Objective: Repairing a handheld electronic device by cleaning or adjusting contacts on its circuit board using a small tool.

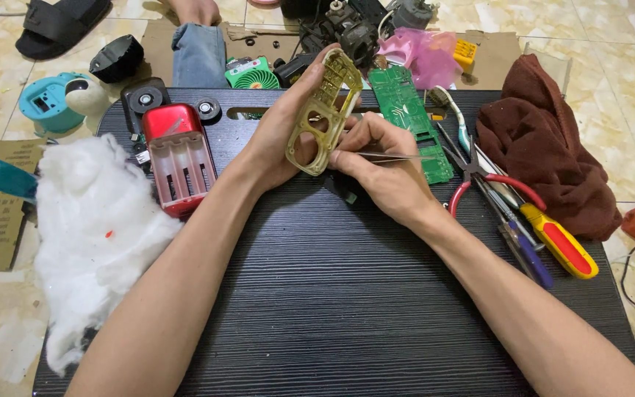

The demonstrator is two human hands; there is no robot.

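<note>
My left hand (277, 140) holds up a translucent yellow-gold plastic frame (325, 110) with button holes, tilted over the black ribbed board (332, 294). My right hand (380, 165) pinches thin metal tweezers (395, 156) that point right, its fingertips touching the frame's lower edge. A green circuit board (409, 117) lies just behind the right hand. A red casing with an open battery tray (178, 158) rests left of my left forearm.
White cotton wadding (93, 235) sits at the left edge. Red-handled pliers (486, 184), a yellow-red screwdriver (560, 242) and a blue one (527, 254) lie at right, beside a brown cloth (545, 147). A pink bag (424, 55), motor parts and another person's leg (198, 51) lie beyond.
</note>
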